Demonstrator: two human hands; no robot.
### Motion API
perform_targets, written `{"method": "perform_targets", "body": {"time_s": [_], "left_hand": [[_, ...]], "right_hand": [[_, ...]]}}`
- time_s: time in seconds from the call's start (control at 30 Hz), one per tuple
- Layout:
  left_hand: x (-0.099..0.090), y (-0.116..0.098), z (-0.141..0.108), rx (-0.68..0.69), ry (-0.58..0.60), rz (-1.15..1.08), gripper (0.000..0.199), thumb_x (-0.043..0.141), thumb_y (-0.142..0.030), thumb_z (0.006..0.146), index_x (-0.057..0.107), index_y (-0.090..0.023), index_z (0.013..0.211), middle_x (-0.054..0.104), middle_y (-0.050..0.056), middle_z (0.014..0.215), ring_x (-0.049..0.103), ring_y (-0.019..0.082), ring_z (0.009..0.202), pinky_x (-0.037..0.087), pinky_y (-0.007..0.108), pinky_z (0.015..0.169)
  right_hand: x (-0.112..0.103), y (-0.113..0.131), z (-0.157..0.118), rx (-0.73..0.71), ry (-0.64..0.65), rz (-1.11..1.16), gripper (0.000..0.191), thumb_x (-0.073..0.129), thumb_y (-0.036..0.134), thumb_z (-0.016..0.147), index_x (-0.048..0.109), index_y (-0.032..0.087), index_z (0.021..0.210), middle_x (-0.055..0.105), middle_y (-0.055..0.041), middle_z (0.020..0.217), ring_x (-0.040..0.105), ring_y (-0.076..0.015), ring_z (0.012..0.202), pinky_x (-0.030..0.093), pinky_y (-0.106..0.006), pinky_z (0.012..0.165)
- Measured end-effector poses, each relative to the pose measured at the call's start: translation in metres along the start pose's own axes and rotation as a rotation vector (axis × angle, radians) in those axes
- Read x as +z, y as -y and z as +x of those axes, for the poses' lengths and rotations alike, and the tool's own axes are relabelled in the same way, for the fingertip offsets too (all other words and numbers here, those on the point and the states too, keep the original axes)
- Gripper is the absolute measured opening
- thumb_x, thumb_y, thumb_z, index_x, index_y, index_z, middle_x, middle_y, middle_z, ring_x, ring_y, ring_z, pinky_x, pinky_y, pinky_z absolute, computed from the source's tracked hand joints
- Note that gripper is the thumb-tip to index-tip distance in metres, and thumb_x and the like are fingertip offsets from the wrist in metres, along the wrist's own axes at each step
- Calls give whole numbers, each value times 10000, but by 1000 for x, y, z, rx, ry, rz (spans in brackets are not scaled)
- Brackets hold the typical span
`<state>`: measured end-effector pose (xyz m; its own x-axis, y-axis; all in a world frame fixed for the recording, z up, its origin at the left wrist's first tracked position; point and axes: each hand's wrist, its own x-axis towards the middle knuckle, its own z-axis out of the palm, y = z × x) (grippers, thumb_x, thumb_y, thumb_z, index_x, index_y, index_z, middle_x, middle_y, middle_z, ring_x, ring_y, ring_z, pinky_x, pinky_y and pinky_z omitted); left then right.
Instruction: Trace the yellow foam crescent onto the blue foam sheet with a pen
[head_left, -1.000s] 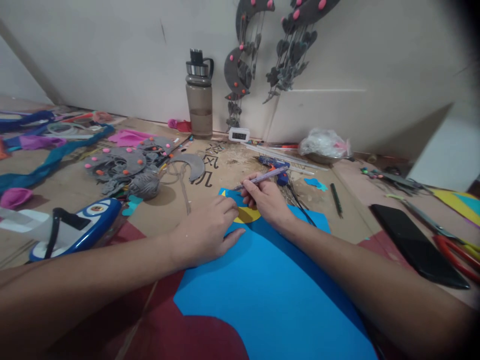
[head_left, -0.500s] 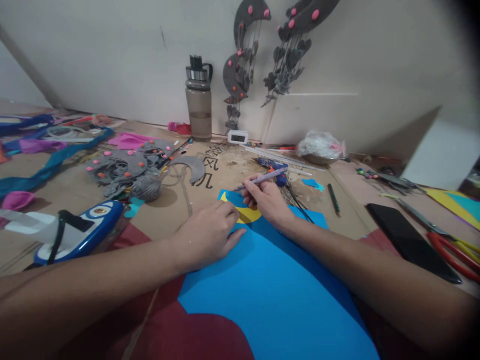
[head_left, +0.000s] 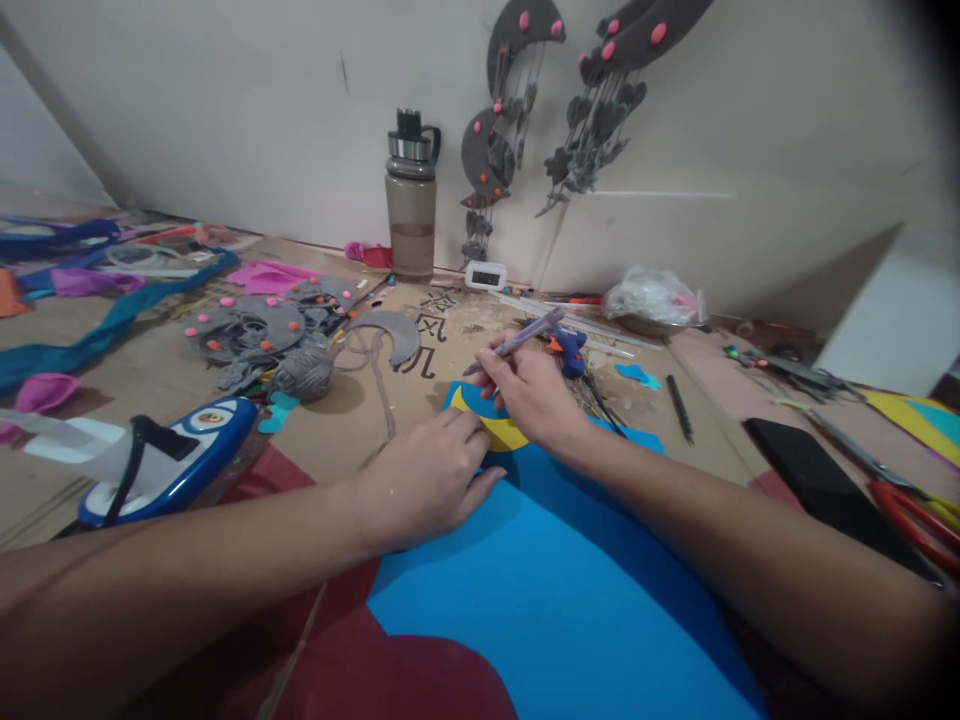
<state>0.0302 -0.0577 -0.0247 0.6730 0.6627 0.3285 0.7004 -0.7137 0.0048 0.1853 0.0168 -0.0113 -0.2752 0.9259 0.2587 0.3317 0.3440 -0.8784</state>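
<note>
A large blue sheet (head_left: 570, 570) lies before me, with a yellow crescent (head_left: 504, 434) on its far left corner. My left hand (head_left: 431, 470) rests on the sheet, its curled fingers against the crescent's left side and its thumb stretched along the blue. Whether those fingers pinch anything is hidden. Beyond the crescent, my right hand (head_left: 529, 385) is closed around a purple pen (head_left: 525, 335), whose tip points left above the sheet's far edge.
Behind the sheet are a glue gun (head_left: 571, 352), a bottle (head_left: 411, 210) and a small clock (head_left: 486, 275). Grey felt pieces (head_left: 262, 325) and a blue-white device (head_left: 180, 455) lie left. A pencil (head_left: 680, 408), phone (head_left: 817, 490) and red-handled scissors (head_left: 911, 520) lie right.
The pen in my right hand has turned to a steeper tilt, and its tip has shifted beyond the sheet's corner. The whole view has moved slightly, so things appear further right.
</note>
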Motion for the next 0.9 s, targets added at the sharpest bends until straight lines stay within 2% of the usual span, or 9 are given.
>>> {"method": "perform_targets", "body": {"time_s": [0.2, 0.53, 0.9], "left_hand": [[-3, -1, 1, -2, 77, 15, 351, 462, -361, 1004, 681, -87, 996, 688, 138, 968, 655, 302, 930, 568, 446, 792], [-1, -2, -1, -32, 77, 1, 345, 449, -363, 1004, 677, -104, 1008, 670, 134, 962, 649, 286, 911, 569, 431, 771], [2, 1, -2, -42, 52, -20, 325, 444, -354, 999, 670, -120, 1003, 662, 136, 984, 637, 287, 924, 566, 441, 782]], "right_hand": [[7, -18, -2, -5, -112, -178, 342, 464, 413, 972, 543, 206, 712, 634, -29, 657, 584, -149, 611, 442, -270, 598], [7, -18, 1, -31, -45, -230, 270, 493, 361, 969, 566, 197, 768, 667, -42, 720, 596, -160, 637, 442, -289, 626], [7, -18, 4, -42, -33, -273, 267, 508, 335, 970, 582, 197, 754, 678, -54, 729, 594, -160, 626, 432, -287, 611]]}}
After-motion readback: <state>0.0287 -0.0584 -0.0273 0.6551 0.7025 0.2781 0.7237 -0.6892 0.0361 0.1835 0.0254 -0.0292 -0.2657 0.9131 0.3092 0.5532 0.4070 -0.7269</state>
